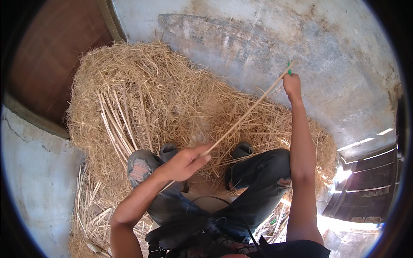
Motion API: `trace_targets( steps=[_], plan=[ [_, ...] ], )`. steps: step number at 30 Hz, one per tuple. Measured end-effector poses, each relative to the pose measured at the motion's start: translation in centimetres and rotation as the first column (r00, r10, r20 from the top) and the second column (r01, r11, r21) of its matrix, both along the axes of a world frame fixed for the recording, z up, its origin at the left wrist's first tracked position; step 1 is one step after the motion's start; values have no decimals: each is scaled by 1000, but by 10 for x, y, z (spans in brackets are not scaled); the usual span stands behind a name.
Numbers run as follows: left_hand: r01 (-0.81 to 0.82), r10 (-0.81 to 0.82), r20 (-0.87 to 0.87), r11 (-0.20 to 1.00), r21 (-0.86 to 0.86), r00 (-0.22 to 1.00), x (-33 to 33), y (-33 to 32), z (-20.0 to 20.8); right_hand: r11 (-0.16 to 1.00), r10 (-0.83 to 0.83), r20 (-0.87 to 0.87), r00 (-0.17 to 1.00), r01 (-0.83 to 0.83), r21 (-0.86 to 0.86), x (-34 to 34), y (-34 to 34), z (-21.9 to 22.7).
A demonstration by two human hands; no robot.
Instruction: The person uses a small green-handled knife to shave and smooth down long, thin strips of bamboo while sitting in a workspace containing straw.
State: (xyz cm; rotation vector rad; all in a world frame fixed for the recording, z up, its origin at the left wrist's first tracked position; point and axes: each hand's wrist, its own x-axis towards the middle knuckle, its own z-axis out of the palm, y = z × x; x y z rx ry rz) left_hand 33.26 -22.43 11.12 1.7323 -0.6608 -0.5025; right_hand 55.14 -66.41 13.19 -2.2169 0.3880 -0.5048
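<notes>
A long, thin, pale wooden stick (247,114) runs slantwise across the view, its far end up by the wall at the right. My left hand (185,163) is closed around its lower part, above my left knee, and the near end pokes out below the wrist. At the far end, with the arm stretched out, my right hand (292,86) is closed on a small green object (290,68), mostly hidden by the fist. This green thing touches or sits right beside the stick's tip; I cannot tell which.
A big heap of dry straw (142,64) spreads before my bent legs. A bundle of similar sticks (114,124) leans beside my left knee. Behind stands a stained pale wall (266,38); a brown panel (56,51) is at the far left, and slatted boards (370,185) at the right.
</notes>
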Motion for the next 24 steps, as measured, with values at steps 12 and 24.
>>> trace_targets(
  steps=[12,24],
  plan=[
    [-139,120,-159,984,-114,980,20,-7,1,634,532,12,846,-408,657,-64,106,49],
    [-158,100,-276,968,-195,956,33,-18,3,617,659,-37,751,-512,598,-79,182,46]
  ],
)
